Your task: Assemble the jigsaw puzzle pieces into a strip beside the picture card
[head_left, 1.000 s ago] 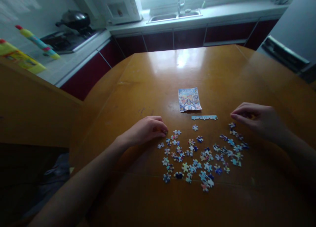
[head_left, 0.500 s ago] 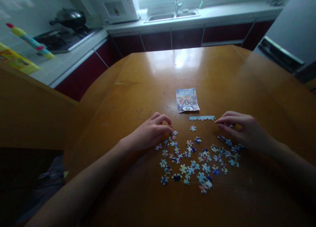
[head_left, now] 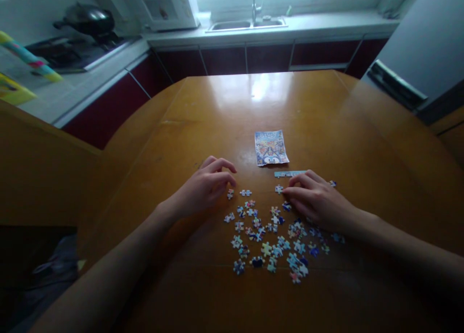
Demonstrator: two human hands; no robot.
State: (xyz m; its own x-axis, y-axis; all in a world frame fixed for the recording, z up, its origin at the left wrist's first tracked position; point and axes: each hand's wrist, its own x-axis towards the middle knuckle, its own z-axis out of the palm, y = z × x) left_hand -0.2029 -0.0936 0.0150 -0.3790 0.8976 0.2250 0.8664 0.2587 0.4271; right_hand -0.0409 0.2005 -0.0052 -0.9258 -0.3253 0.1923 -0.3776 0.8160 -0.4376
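Observation:
My left hand [head_left: 205, 185] hovers at the left of the scattered jigsaw pieces, its fingers curved and apart. Just below its fingertips lies a single jigsaw piece [head_left: 230, 194], and a short pair of pieces [head_left: 245, 193] is to the right of that. My right hand [head_left: 321, 200] is closed, with its fingertips at the right edge of a pale jigsaw piece [head_left: 279, 189] on the table. Above this piece runs a joined strip of light-blue pieces [head_left: 288, 174], its right end covered by my right hand. Several loose pieces [head_left: 277, 251] spread toward me, some hidden under the right hand.
A creased picture sheet [head_left: 271, 148] lies beyond the strip on the brown wooden table [head_left: 203, 110]. Behind the table are a counter with a sink [head_left: 232, 26], a microwave [head_left: 163, 9] and a wok [head_left: 87, 21] on the stove. A fridge [head_left: 424, 48] stands at the right.
My right hand has moved left from the strip's right end to the pale piece, leaving a piece behind at the right. My left hand has shifted left, away from the pile. The view has turned slightly.

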